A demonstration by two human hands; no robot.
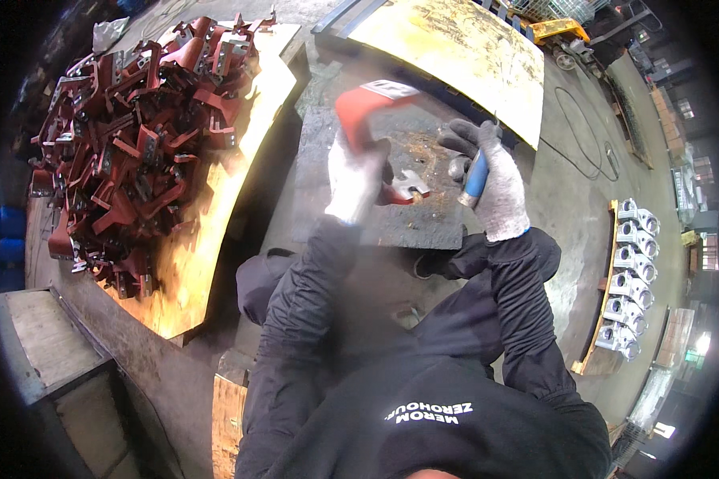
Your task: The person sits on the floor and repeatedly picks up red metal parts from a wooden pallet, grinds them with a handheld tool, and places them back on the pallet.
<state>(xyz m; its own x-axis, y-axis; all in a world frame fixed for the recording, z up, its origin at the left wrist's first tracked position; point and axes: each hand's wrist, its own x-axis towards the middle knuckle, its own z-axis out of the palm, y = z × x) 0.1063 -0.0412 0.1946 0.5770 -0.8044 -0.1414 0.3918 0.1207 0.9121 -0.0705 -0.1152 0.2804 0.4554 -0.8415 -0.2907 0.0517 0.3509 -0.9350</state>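
Note:
My left hand (353, 180), in a white work glove, is closed round a red-painted C-shaped metal bracket (356, 112). The bracket is smeared by motion; its bare metal ends show at the top and at a notched lower tab. It is held above a dark, worn work plate (439, 233). To its right, my right hand (505, 191), in a white glove with grey fingertips, is wrapped round a blue cylindrical hand tool (475, 177). The tool's kind cannot be made out, and it stands apart from the bracket.
On the left, a big heap of similar red brackets (128, 160) lies on a plywood sheet (185, 291). Another plywood-topped stand (455, 48) is beyond the plate. A yellow pallet jack (559, 32), a looped cable (587, 152) and a row of silver castings (633, 263) are to the right.

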